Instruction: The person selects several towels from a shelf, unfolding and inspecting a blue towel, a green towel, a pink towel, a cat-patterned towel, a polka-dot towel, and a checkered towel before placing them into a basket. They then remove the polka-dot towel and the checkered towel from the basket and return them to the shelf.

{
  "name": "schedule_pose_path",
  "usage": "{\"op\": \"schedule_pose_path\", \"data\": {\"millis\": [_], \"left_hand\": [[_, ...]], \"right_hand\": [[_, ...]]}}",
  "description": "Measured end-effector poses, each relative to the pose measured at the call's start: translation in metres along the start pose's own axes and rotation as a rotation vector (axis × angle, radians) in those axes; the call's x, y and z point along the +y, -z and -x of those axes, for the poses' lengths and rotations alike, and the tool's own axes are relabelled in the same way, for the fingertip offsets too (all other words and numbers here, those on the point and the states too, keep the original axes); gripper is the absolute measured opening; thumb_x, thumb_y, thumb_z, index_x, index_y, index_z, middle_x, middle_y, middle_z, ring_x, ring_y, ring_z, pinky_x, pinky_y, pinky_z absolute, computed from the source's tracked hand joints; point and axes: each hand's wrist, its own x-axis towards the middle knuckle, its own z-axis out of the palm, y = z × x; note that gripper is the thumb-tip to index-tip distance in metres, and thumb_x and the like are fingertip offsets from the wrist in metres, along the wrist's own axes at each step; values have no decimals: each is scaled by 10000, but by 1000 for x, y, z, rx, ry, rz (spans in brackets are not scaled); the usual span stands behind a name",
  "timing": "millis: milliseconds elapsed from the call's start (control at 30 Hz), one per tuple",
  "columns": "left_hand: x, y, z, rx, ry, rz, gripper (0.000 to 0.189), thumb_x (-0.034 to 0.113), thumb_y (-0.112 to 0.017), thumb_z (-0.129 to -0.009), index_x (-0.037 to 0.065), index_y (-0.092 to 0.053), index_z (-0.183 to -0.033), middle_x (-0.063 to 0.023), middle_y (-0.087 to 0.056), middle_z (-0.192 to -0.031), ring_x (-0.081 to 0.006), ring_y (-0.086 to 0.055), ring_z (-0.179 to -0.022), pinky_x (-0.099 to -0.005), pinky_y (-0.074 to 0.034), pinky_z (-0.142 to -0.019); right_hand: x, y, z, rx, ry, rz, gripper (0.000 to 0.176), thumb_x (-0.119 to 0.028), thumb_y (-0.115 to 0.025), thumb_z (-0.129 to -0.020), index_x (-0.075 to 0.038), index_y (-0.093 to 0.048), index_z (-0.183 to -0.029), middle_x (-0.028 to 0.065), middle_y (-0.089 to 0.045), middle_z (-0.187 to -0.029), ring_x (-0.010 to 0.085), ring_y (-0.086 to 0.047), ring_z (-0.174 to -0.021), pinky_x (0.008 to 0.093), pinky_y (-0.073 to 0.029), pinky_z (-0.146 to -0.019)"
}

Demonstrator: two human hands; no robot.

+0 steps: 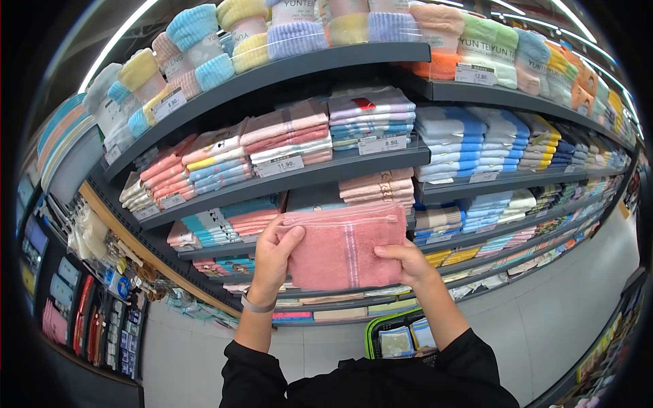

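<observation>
Grips folded pink towel (pixel 318 253) between left hand (pixel 273 250) and right hand (pixel 411 262), 1 at each side; risks unfolding through uneven grip.

The towel (pixel 321 255) I hold is pink and folded into a flat rectangle, with a pale striped band running from its top edge to its bottom edge near the middle. Its broad face is turned toward me, and several stacked layers show along the top. It is held up in the air between my left grip (pixel 274 251) and my right grip (pixel 410 264), pinched at both sides.
</observation>
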Motion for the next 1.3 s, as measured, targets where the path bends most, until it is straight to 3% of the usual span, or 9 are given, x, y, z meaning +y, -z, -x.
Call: {"op": "schedule_pose_path", "data": {"millis": [400, 633, 700, 767, 833, 967, 1033, 1233, 1300], "left_hand": [[-9, 4, 4, 21, -83, -90, 215, 75, -585, -851, -23, -567, -1042, -20, -593, -957, -70, -534, -865, -208, -418, -778], [-3, 12, 20, -422, -129, -162, 692, 167, -700, -746, -17, -353, -1315, -137, -519, -1197, -205, -490, -1130, -333, -369, -972], [-7, 12, 20, -570, -103, -171, 634, 223, -707, -739, -23, -437, -1257, -154, -523, -1207, -225, -500, -1129, -359, -379, -965], [3, 11, 19, -695, -313, -318, 485, 236, -694, -741, -8, -554, -1135, -167, -569, -1152, -264, -549, -1073, -379, -418, -914], [12, 3, 25, -631, -524, -540, 357, 218, -674, -732, 11, -621, -1018, -161, -618, -1055, -297, -594, -992, -377, -450, -846], [14, -2, 35, -607, -646, -615, 364, 218, -677, -711, 13, -621, -1006, -159, -630, -1007, -310, -610, -946, -376, -464, -811], [8, 0, 39, -624, -540, -533, 376, 208, -683, -711, 6, -611, -1020, -157, -619, -1026, -298, -603, -960, -370, -460, -822], [-39, -5, 61, -550, 72, -276, 364, 144, -614, -822, -34, -531, -1128, -104, -558, -1140, -183, -539, -1024, -312, -431, -867], [-56, -31, 69, -91, 213, -99, 339, 146, -581, -856, -38, -527, -1136, -82, -566, -1121, -147, -539, -998, -287, -436, -852]], "right_hand": [[2, 1, 6, -6, 18, 31, 513, -31, -613, -781, -10, -411, -1253, 122, -548, -1145, 200, -569, -1027, 347, -496, -858], [6, 7, 18, 116, 340, 171, 400, -56, -583, -810, 21, -487, -1191, 128, -556, -1154, 209, -566, -1032, 309, -480, -853], [-12, -2, 21, -325, 331, 473, 291, -120, -569, -811, 44, -602, -1049, 168, -579, -1137, 248, -564, -1049, 332, -459, -870], [-27, -33, 26, -551, 616, 786, 317, -168, -596, -735, 49, -650, -958, 211, -581, -1133, 343, -540, -1091, 418, -395, -943], [-28, -41, 32, -619, 730, 1048, 404, -270, -645, -696, 55, -657, -934, 266, -572, -1110, 423, -549, -1047, 505, -407, -912], [-23, -45, 48, -600, 744, 1110, 405, -260, -654, -697, 50, -651, -957, 242, -581, -1111, 429, -551, -1041, 497, -416, -898], [-23, -47, 56, -529, 589, 940, 406, -97, -630, -675, 21, -610, -1063, 181, -578, -1148, 327, -540, -1095, 400, -398, -952], [17, -1, 77, 159, 70, 268, 395, -207, -583, -864, 26, -505, -1173, 95, -586, -1113, 153, -573, -998, 296, -462, -858], [23, 10, 84, 259, 16, 191, 394, -221, -568, -878, 18, -494, -1183, 88, -580, -1112, 146, -573, -991, 297, -465, -853]]}}
